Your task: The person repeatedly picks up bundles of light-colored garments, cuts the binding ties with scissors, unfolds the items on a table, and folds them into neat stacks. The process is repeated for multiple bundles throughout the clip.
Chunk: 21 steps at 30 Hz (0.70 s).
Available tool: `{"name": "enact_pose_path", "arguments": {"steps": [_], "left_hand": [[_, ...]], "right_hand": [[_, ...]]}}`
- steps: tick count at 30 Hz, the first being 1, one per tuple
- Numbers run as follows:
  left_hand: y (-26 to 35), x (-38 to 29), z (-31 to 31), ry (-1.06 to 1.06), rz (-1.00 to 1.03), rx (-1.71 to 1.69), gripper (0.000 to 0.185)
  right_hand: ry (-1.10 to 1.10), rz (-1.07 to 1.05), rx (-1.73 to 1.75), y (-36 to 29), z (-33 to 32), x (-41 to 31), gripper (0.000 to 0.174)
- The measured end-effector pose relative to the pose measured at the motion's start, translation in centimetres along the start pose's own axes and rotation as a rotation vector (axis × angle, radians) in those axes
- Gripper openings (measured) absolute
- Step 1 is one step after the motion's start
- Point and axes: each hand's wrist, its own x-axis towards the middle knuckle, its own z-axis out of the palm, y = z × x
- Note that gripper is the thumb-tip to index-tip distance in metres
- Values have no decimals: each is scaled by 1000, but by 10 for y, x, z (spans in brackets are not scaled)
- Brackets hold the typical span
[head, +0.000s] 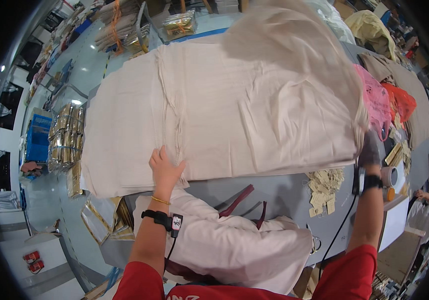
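A thick stack of pale beige cloth (124, 112) lies across the grey table. My left hand (166, 167) rests on its near part, fingers spread beside a bunched seam or fringe. At the stack's right end, my right hand (368, 148), dark-looking and blurred, is at the cloth's edge; its fingers are hard to make out. Above it, a loose cloth layer (285, 30) is raised and blurred by motion. Against my body lies another pale cloth (237, 247) with dark red straps (237, 200). Cream paper tags (323, 191) lie in a pile between the stack and my right forearm.
Scissors (315, 244) lie at the table's near edge. Pink (377, 101) and red plastic bags (401, 101), a tape roll (389, 176) and a white box (394, 225) are on the right. Wrapped packets (66, 131) stand left. A co-worker (422, 213) is at far right.
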Motion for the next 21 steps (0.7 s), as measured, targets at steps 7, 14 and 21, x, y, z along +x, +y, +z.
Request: {"name": "enact_pose_path", "arguments": {"steps": [7, 14, 21], "left_hand": [[27, 2, -12, -52, -137, 100, 95], [20, 10, -26, -155, -31, 258, 80], [-117, 92, -83, -167, -305, -675, 38]], "right_hand": [[430, -366, -538, 53, 85, -17, 37], [224, -737, -1128, 68, 164, -45, 59], [83, -505, -1134, 66, 128, -54, 54]]}}
